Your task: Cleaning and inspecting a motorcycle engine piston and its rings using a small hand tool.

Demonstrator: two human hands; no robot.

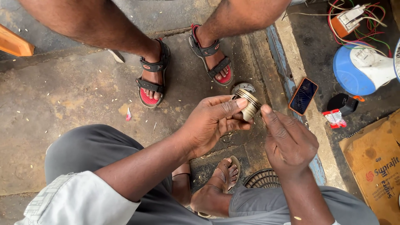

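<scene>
The left hand [210, 125] grips a small round metal part [249, 106], brass-coloured with grooved rings around its side, between the thumb and the curled fingers, and holds it tilted above the concrete floor [62, 108], well off the ground in front of the seated person's knees. The right hand [287, 141] is at the part's right edge, with a fingertip touching the rim; its other fingers are loosely bent and clasp nothing. The step in hand appears to be inspection or fitting of the part while the left hand steadies it. The next move, as judged from this posture, calls for a firm left-hand grip and fine right-fingertip pressure on the rim, so that the part does not slip or turn. A second metal piece [243, 87] lies on the floor directly behind the part. A phone [303, 96] lies to the right, near a small red packet [334, 118] and a blue and white fan base [360, 71]. Another person's sandalled feet [152, 81] stand opposite.
</scene>
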